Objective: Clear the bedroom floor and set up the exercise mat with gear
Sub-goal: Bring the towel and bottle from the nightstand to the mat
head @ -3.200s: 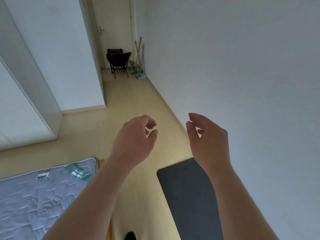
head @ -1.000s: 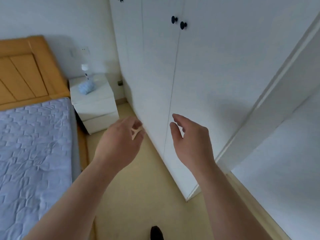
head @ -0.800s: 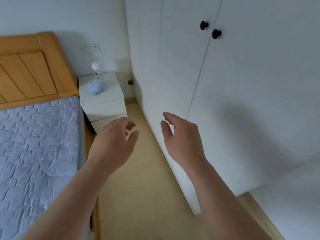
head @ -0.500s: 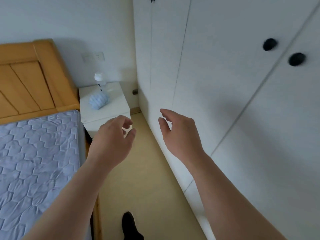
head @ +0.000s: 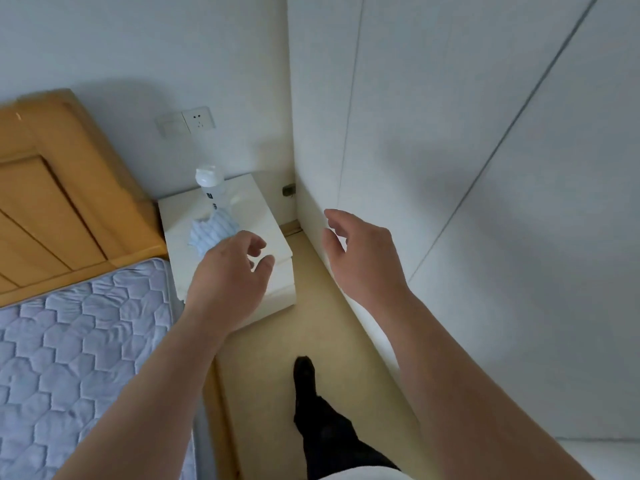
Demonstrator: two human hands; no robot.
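The person holds both bare arms out in front. The left hand (head: 228,282) is raised over the front of a white nightstand (head: 266,209), back to the camera, fingers loosely curled and thumb apart from them, with nothing in it. The right hand (head: 363,258) hangs level with it just to the right, in front of the lower edge of a white wardrobe (head: 450,168), its fingers half bent and spread, also holding nothing. The two hands are apart and touch no object. On the nightstand a clear bottle (head: 212,190) with a white lid stands upright near the back, and a crumpled pale blue cloth (head: 213,232) lies just in front of it; from this angle the left fingers overlap the cloth's near edge, and whether they touch it cannot be told. The nightstand sits in the corner between a bed (head: 69,341) with a quilted grey-blue cover and wooden headboard (head: 52,202) on the left and the wardrobe on the right. A socket (head: 199,119) beside a switch is on the wall above it. A strip of beige floor (head: 277,334) runs between bed and wardrobe, and a leg (head: 311,403) in black steps forward on it.
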